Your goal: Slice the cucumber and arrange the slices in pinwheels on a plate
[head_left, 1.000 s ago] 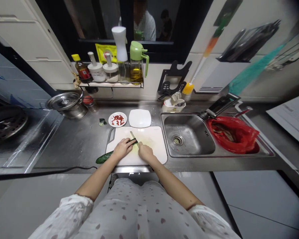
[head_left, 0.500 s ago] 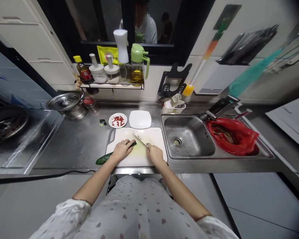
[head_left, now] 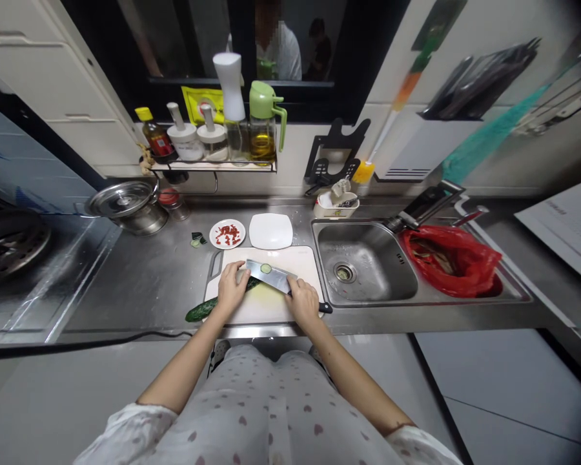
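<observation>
My right hand [head_left: 304, 299] grips a cleaver [head_left: 278, 276] by its black handle. The blade is tilted with its broad face showing, and a pale round cucumber slice [head_left: 266, 268] clings to it. My left hand [head_left: 232, 289] curls over a dark green cucumber [head_left: 201, 310], its fingertips and thumb close beside the blade's far end. Whether they touch the steel I cannot tell. The cucumber's middle is hidden under that hand; one end sticks out past the left side of the white cutting board [head_left: 271, 313], the other lies by the blade.
Behind the board are a plate of chopped red pieces [head_left: 228, 226], a white square plate [head_left: 271, 231] and cucumber scraps [head_left: 197, 239]. A sink [head_left: 363, 258] with a red bag [head_left: 459, 265] lies right. A lidded pot [head_left: 128, 205] stands left, below a condiment rack [head_left: 213, 166].
The cleaver has turned from edge-on to show its broad face, with a slice now visible on it. My left fingers have shifted left and up, near the blade's end.
</observation>
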Motion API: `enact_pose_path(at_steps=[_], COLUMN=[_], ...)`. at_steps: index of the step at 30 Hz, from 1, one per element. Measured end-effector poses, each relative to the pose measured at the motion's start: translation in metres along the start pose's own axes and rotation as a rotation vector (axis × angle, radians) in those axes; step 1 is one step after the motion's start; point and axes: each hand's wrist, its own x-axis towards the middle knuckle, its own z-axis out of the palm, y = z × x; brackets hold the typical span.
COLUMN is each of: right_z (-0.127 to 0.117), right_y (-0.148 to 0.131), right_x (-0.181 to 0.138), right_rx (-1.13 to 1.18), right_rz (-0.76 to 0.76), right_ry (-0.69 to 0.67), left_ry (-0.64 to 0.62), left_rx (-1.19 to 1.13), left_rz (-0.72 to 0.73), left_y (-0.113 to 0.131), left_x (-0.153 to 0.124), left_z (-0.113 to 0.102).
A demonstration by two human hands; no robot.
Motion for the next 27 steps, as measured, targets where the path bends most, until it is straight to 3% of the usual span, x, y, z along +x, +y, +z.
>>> enact_pose_path(at_steps=[6, 12, 21, 27], right_z=[-0.002, -0.005, 0.002, 0.011], right_y=[0.002, 0.007, 0.012, 0.017], right_x=[-0.005, -0.01, -0.011, -0.009], right_rx=[-0.04, -0.06, -0.074, -0.085], right_rz=[-0.052, -0.093, -0.087, -0.05], right_ry=[0.019, 0.032, 0.041, 0.071], left_ry=[-0.121, -0.26, -0.23, -0.145], left_rx=[0.106, 0.153, 0.021, -0.091], left_rz=[0.09, 0.155, 0.13, -0.074], left_y=[0.02, 0.024, 0.035, 0.04], left_x=[0.016, 0.023, 0.013, 0.013], left_z=[0.001, 0.003, 0.013, 0.017])
